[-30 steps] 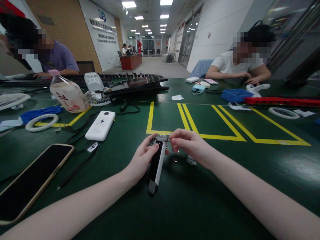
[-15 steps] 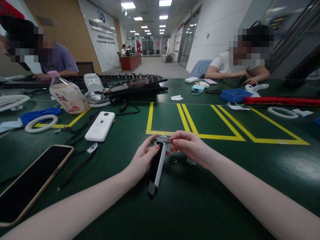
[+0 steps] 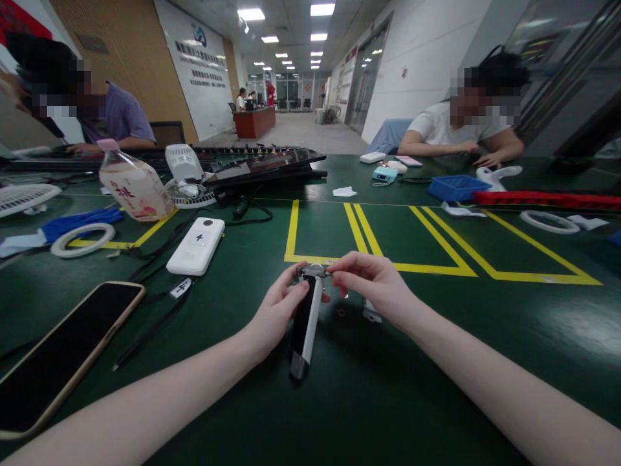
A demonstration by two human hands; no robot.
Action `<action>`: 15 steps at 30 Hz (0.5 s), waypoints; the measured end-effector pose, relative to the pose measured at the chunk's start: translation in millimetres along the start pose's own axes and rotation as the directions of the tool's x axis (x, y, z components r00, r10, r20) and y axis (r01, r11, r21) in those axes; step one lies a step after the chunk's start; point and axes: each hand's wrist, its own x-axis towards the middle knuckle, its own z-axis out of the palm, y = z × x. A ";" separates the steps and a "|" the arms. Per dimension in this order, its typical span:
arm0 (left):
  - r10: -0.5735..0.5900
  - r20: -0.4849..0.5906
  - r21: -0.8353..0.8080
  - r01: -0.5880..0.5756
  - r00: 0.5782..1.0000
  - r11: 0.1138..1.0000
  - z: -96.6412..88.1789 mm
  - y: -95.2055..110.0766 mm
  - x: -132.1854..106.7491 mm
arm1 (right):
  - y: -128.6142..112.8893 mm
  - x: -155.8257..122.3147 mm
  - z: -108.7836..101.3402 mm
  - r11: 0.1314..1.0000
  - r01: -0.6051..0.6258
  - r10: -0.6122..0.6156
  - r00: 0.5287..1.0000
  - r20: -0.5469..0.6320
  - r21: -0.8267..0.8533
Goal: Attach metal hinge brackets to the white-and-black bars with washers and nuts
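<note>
My left hand (image 3: 275, 310) grips a slim black and white handheld device (image 3: 304, 327), held tilted above the green table (image 3: 339, 401) with its metal head pointing away from me. My right hand (image 3: 373, 285) is closed in a pinch on a small metal part at that head (image 3: 314, 270). Two small loose metal bits (image 3: 371, 312) lie on the table just under my right hand.
A phone (image 3: 58, 356) lies face up at the near left, a white power bank (image 3: 196, 245) and black cables beyond it. A bottle (image 3: 133, 184), tape roll (image 3: 81, 239), keyboards and small fan stand further back. Two people sit across. Yellow tape boxes mark the table.
Both hands stay on the device's head with only slight shifts of the fingers. The view has nudged a little; nothing was let go.
</note>
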 end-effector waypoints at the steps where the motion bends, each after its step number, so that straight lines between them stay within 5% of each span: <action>1: 0.004 0.005 0.000 -0.004 1.000 1.000 -0.1 -0.1 -0.1 | 1.3 0.1 1.1 1.000 -0.014 0.014 1.000 -0.008 0.025; 7: -0.003 0.005 -0.003 0.003 1.000 1.000 0.7 0.2 -0.3 | 10.9 0.4 5.2 0.980 -0.071 0.081 0.996 -0.044 0.184; 15: -0.010 -0.028 0.031 0.011 1.000 0.999 1.5 1.4 0.0 | 7.4 -0.2 0.6 0.995 0.034 -0.027 0.997 -0.079 0.094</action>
